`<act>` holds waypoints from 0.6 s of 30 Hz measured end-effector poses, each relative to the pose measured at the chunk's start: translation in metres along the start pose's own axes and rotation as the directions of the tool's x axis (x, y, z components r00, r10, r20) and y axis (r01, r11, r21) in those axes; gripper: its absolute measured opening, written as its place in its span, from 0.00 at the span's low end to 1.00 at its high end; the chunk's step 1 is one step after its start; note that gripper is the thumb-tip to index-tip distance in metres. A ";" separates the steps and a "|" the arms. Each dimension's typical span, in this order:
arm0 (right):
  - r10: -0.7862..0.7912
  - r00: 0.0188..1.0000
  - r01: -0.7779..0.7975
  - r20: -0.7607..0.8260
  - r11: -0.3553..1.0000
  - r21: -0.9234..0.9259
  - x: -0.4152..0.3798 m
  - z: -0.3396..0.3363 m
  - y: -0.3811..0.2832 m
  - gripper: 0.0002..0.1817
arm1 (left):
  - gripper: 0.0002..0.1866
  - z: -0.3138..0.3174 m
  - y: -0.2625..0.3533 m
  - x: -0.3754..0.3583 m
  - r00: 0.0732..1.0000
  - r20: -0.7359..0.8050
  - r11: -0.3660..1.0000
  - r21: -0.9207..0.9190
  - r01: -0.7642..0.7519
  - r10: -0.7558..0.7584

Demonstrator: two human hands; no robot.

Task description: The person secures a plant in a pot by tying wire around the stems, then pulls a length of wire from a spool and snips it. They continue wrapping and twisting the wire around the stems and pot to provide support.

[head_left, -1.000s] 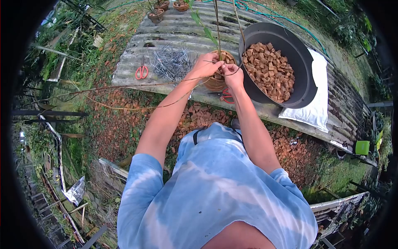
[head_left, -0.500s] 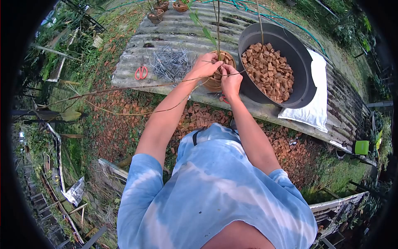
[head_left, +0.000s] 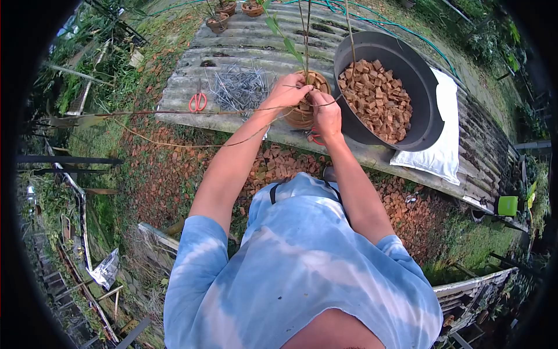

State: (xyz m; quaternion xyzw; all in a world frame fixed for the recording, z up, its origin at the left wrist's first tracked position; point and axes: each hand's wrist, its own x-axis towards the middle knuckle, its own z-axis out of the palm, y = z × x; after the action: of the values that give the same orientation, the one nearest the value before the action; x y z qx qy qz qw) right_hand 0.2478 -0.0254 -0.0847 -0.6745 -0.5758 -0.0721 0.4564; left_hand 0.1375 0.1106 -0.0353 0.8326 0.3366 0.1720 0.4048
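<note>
A small clay pot (head_left: pixel 305 113) filled with brown chunks stands on the corrugated bench (head_left: pixel 232 46), with thin plant stems (head_left: pixel 306 41) rising from it. My left hand (head_left: pixel 289 90) pinches the stems at the pot's rim. Just to the right, my right hand (head_left: pixel 326 111) grips a thin wire or stem (head_left: pixel 174 111) that trails far out to the left over the ground. Both hands sit close together over the pot.
A big dark tub (head_left: pixel 407 75) of brown chunks leans on a white sack (head_left: pixel 444 134) to the right. Orange-handled scissors (head_left: pixel 198 100) and a heap of metal wires (head_left: pixel 241 87) lie left of the pot. Red scissors (head_left: pixel 314 138) peek out below my right hand. More small pots (head_left: pixel 232 11) stand at the far edge.
The long trailing stems on the left have swung upward and straightened. My right hand has shifted slightly down and right; the tall stems above the pot have swayed.
</note>
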 end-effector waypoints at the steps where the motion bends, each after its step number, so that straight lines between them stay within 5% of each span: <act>1: -0.050 0.999 0.050 -0.002 0.999 -0.018 0.001 0.000 0.004 0.12 | 0.20 0.001 -0.002 0.001 1.000 0.000 1.000 0.001 0.003 -0.003; 8: -0.315 0.942 0.328 0.118 0.937 -0.121 0.012 -0.007 0.020 0.16 | 0.20 0.002 -0.012 0.008 0.999 0.054 1.000 -0.016 -0.002 0.003; 15: -0.447 0.871 0.479 0.202 0.865 -0.150 0.023 -0.012 0.029 0.16 | 0.23 -0.007 -0.011 0.011 0.995 0.093 0.997 0.070 -0.046 0.039; 18: -0.386 0.869 0.449 0.311 0.878 -0.163 0.025 -0.014 0.031 0.20 | 0.23 -0.006 -0.018 0.018 0.992 0.122 0.994 0.095 -0.048 0.036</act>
State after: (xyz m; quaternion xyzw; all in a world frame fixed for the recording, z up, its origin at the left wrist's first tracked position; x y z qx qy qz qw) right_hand 0.2880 -0.0155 -0.0774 -0.5847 -0.7528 -0.1438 0.2661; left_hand 0.1395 0.1344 -0.0456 0.8672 0.3021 0.1135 0.3791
